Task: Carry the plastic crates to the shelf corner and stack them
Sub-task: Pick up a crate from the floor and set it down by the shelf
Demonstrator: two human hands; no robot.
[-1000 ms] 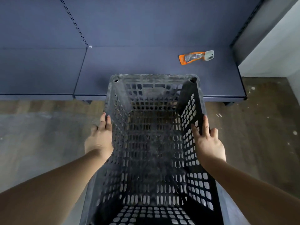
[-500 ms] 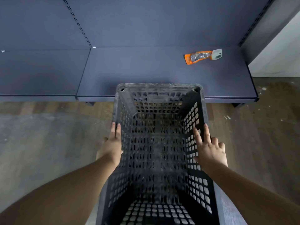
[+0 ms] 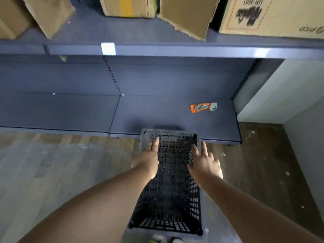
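Running along the top left, cardboard boxes [image 3: 35,13] on the upper shelf [image 3: 157,50] are cut off by the frame, and a white label [image 3: 108,48] on the shelf edge is too blurred to read. Below, the lower shelf [image 3: 61,109] sits just above the wooden floor [image 3: 52,163]. The left hand [image 3: 149,158] lies flat, fingers straight, against the left wall of the black plastic crate [image 3: 171,190], whose far rim reaches the lower shelf's front edge; the forearm hides its near left side. The right hand [image 3: 206,163] is spread open at the crate's right rim; whether it touches is unclear. An orange packet [image 3: 203,107] lies near the shelf's right corner, its print illegible. The box at upper right [image 3: 271,14] shows upside-down "pico" lettering.
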